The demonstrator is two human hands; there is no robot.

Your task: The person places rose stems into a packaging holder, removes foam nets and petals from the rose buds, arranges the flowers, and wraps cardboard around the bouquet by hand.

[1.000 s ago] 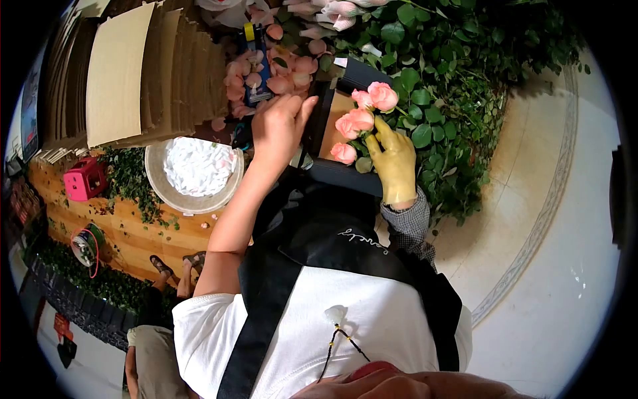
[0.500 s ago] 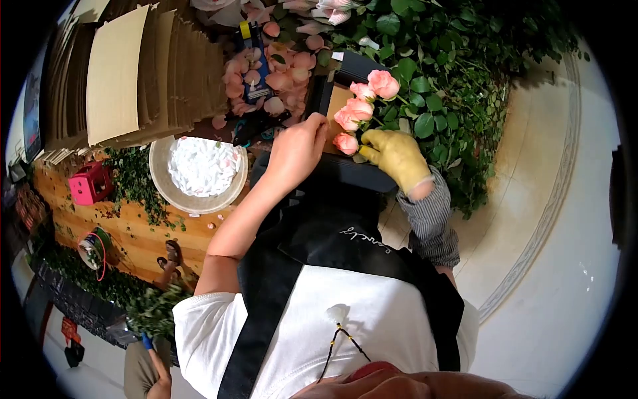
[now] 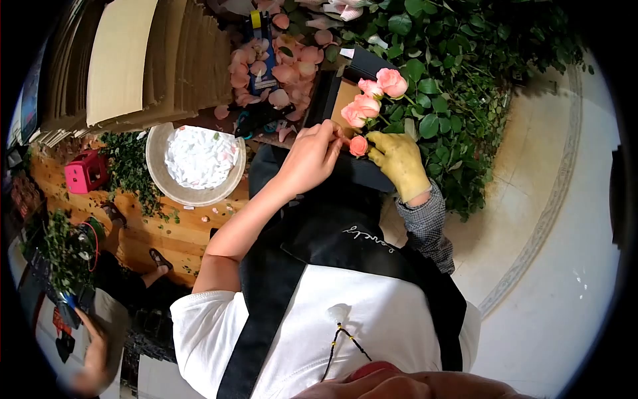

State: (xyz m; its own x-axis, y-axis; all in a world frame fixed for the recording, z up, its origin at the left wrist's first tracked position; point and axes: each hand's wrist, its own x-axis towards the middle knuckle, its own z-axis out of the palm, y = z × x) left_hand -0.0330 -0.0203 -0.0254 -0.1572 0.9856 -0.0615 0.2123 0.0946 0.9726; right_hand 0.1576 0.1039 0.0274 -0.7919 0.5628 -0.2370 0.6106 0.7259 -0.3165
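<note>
Rose (image 3: 357,145) sits between the two hands, above the near edge of a black box (image 3: 362,173). The left hand (image 3: 314,154), bare, has its thumb and fingertips drawn together at the flower's edge; whether they pinch a petal I cannot tell. The right hand (image 3: 399,161), in a yellow glove, curls its fingers close on the other side, any grip on the stem hidden. More pink roses (image 3: 391,82) lie just beyond. Loose petals (image 3: 286,74) spread leftward, leaves (image 3: 458,126) pile rightward. Farther left stand a tub (image 3: 193,198) and stacked cardboard (image 3: 119,66).
</note>
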